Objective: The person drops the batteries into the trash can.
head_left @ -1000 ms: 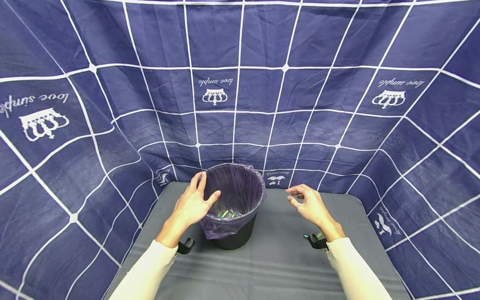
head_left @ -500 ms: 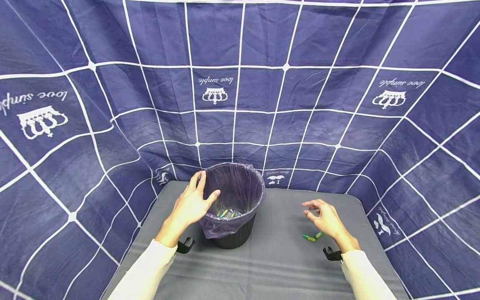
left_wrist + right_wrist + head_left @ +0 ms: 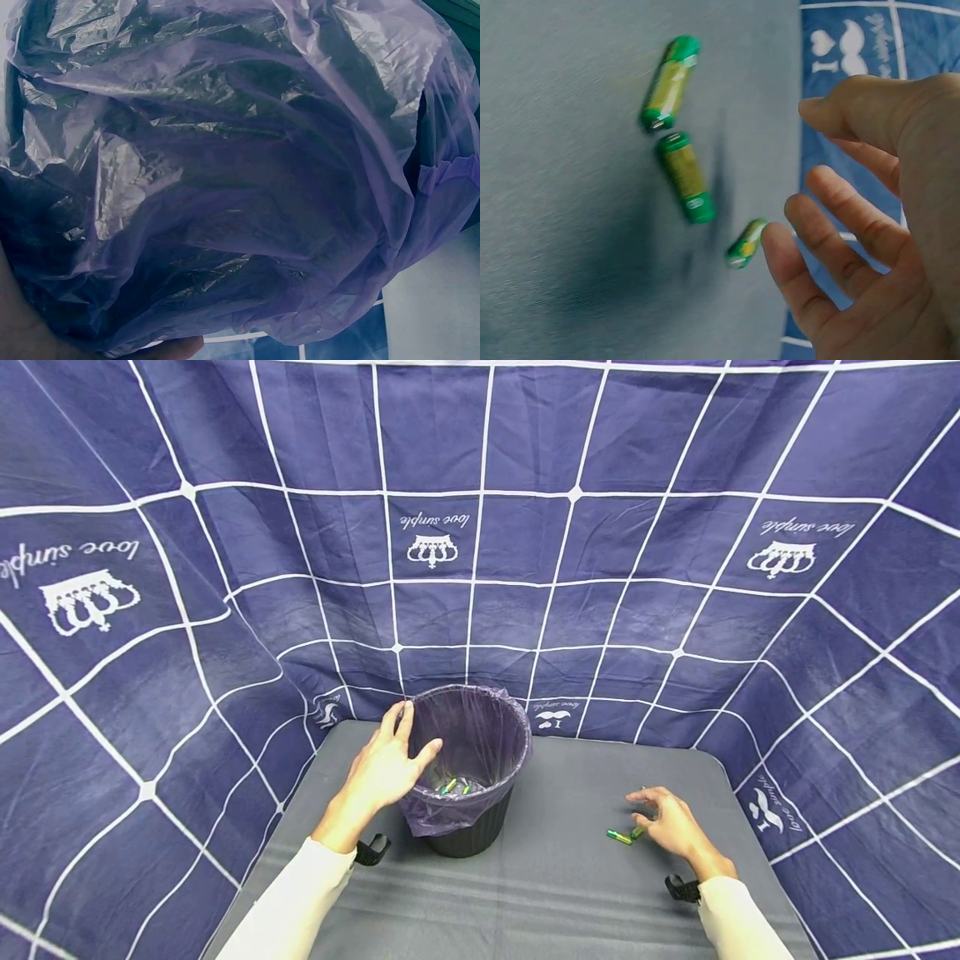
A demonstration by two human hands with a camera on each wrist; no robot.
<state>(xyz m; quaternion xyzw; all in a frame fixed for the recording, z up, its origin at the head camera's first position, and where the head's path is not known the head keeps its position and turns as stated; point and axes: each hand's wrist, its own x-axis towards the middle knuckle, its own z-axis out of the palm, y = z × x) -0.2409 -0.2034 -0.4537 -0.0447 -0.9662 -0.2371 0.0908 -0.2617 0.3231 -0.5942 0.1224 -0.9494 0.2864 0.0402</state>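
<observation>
My left hand (image 3: 381, 768) lies with fingers spread at the left rim of a black trash bin (image 3: 468, 831), thumb reaching over the opening. A thin purple liner bag (image 3: 487, 735) covers the rim and inside; in the left wrist view, the crinkled bag (image 3: 247, 172) fills most of the picture. Small green-and-yellow batteries (image 3: 448, 786) lie at the bottom of the bin. To the right, my right hand (image 3: 675, 822) hovers over the table, fingers loosely bent and holding nothing. Beside it, the right wrist view has three batteries: one (image 3: 669, 82), a second (image 3: 686, 178), and a third (image 3: 746, 244) near the fingertips.
A grey cloth-covered table (image 3: 555, 877) carries everything. Blue curtain (image 3: 525, 543) with white grid lines encloses the back and both sides, close behind the bin. Each wrist wears a black strap (image 3: 682, 888).
My right hand has moved right and toward me, from beside the bin to the loose batteries, uncovering some of them. My left hand stays at the bin's rim.
</observation>
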